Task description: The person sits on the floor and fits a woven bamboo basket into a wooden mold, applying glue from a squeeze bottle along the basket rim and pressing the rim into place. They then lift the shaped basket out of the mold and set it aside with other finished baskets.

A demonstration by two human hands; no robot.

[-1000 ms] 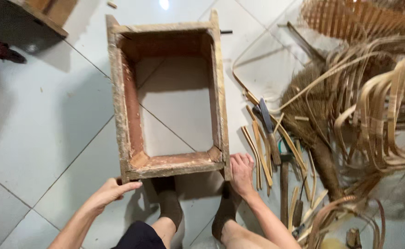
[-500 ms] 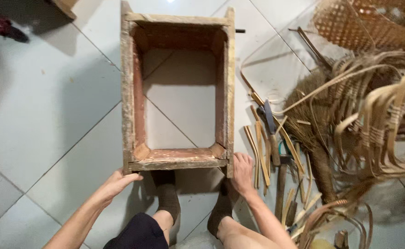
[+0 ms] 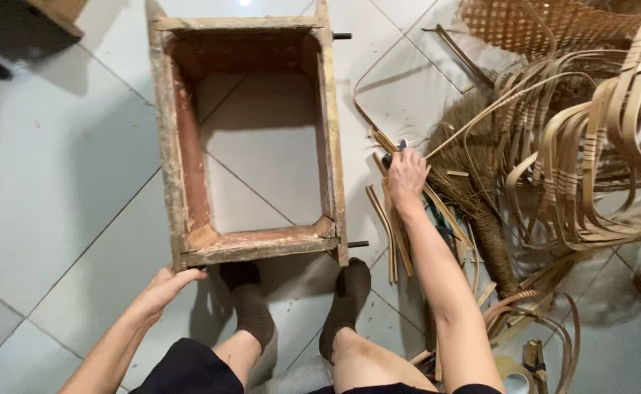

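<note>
Now left hand [image 3: 161, 290] on wooden frame [image 3: 251, 244] corner, right hand [image 3: 406, 177] grips tool [image 3: 395, 152].

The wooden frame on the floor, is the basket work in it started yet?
Not yet: the wooden frame is bare, showing only floor tiles. The left hand steadies its near corner; the right hand grips a dark tool among cane strips. Weaving remains.
</note>
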